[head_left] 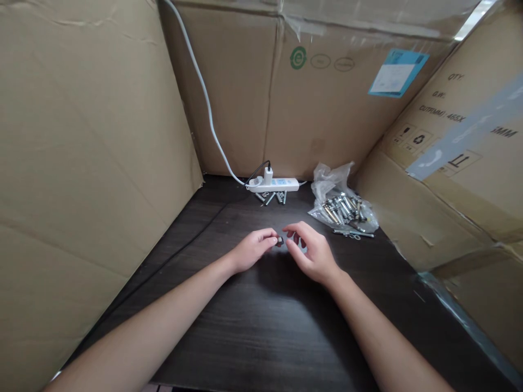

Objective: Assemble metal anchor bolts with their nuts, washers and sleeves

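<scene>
Over the middle of the dark table, my left hand [256,247] pinches a small, shiny metal piece [280,240] between thumb and fingertips. Its kind is too small to make out, and part of it is hidden by the fingers. Just to the right of it, my right hand [309,247] is held with curved fingers apart from the thumb, and nothing shows between them. Beyond my right hand lies a clear plastic bag [332,182] full of metal bolts [345,208]. A loose bolt [359,234] with washers rests in front of the bag.
A white power strip [291,185] with a plugged-in charger [268,175] stands at the back. Several loose bolts [270,199] lie before it. A black cable [186,246] crosses the table on the left; a white cord [206,100] hangs behind. Cardboard walls [229,87] enclose three sides.
</scene>
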{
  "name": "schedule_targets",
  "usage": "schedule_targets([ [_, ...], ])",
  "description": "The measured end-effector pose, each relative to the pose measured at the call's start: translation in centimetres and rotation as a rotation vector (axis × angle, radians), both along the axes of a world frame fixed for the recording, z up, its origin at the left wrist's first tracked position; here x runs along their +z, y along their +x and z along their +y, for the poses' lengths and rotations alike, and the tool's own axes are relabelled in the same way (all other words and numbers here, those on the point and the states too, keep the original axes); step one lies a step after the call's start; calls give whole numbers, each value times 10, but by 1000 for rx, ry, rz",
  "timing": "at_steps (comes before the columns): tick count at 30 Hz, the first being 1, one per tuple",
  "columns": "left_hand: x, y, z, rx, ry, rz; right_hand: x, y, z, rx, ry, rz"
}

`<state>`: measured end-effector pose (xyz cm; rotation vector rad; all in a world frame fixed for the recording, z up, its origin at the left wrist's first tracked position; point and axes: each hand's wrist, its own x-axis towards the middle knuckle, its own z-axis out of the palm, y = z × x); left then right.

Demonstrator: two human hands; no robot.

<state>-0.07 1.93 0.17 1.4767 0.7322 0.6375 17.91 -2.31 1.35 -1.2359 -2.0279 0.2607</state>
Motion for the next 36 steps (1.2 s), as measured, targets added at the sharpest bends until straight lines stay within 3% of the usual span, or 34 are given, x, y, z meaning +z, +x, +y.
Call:
schedule_targets([
  [4,0,0,0,-4,0,-2,2,0,-1,58,-18,-63],
  [20,2,0,-2,-24,103,62,-6,-6,1,22,-121,-122],
  [30,2,0,-1,-29,82,78,5,0,-2,79,-100,-82],
  [36,4,-1,-2,-42,88,96,0,-5,-1,42,-154,-139],
])
